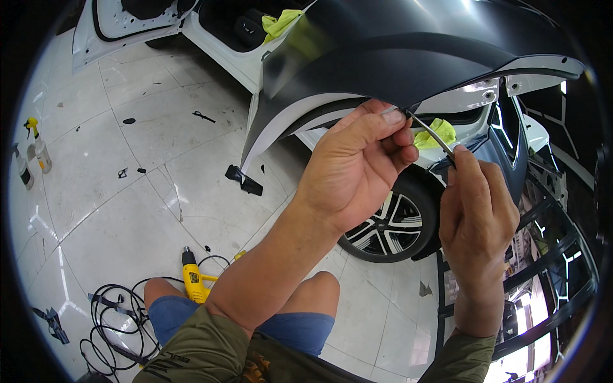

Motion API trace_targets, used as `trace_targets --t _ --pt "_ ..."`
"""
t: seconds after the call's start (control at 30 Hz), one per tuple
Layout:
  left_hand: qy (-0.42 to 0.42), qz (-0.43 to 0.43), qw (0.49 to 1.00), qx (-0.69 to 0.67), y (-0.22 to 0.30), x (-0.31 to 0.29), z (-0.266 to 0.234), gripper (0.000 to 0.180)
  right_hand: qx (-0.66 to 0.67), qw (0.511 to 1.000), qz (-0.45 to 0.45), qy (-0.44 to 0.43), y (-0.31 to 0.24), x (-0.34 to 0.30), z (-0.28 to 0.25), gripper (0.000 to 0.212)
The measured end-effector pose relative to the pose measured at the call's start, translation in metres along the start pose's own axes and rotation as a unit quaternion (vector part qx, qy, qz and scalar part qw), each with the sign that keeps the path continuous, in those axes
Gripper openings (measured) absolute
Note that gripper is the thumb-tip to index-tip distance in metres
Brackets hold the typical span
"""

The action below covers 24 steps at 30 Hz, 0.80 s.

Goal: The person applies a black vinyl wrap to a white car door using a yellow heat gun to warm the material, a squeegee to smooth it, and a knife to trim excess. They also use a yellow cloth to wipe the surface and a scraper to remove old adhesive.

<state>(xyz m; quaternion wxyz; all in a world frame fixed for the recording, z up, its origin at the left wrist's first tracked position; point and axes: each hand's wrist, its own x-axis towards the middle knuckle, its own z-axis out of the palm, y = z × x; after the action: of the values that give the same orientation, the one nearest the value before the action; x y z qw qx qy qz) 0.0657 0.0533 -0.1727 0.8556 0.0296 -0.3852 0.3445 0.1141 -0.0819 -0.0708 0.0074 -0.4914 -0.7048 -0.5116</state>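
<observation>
A matte dark fender [383,57], off its car, fills the top of the view, its curved wheel-arch edge toward me. My left hand [357,159] is closed at that edge, thumb and forefinger pinched together. What lies between them is too small to make out. My right hand [479,210] grips a slim silver metal tool [433,132], whose tip meets a small dark bit by my left fingertips. Whether the tool is a knife or tweezers does not show. From the fender's lower left corner hangs a black piece [244,180].
Behind the fender stands a white car with an open door [128,29] and a wheel [389,223]. A yellow heat gun [193,277] and coiled black cable [105,319] lie low left. Spray bottles [39,150] stand at far left. Yellow-green cloths [436,134] rest on the car.
</observation>
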Motion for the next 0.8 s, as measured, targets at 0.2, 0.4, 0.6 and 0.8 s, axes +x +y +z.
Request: trace_targets --t 0.2,0.4,0.6,0.8 --pt "0.001 -0.002 1.000 -0.002 0.000 0.001 -0.001 0.007 -0.004 1.000 0.006 -0.008 -0.002 0.000 -0.001 0.039" --pt "0.007 0.004 1.000 0.005 0.000 0.000 -0.001 0.006 -0.113 0.992 -0.001 -0.051 -0.011 0.005 -0.014 0.038" --pt "0.049 0.002 0.998 0.033 0.005 -0.004 0.005 0.012 -0.073 0.995 0.062 0.010 -0.009 -0.008 -0.035 0.036" --pt "0.043 0.054 0.983 0.171 0.018 -0.023 -0.006 0.023 0.128 0.982 0.131 0.044 -0.024 -0.028 0.001 0.037"
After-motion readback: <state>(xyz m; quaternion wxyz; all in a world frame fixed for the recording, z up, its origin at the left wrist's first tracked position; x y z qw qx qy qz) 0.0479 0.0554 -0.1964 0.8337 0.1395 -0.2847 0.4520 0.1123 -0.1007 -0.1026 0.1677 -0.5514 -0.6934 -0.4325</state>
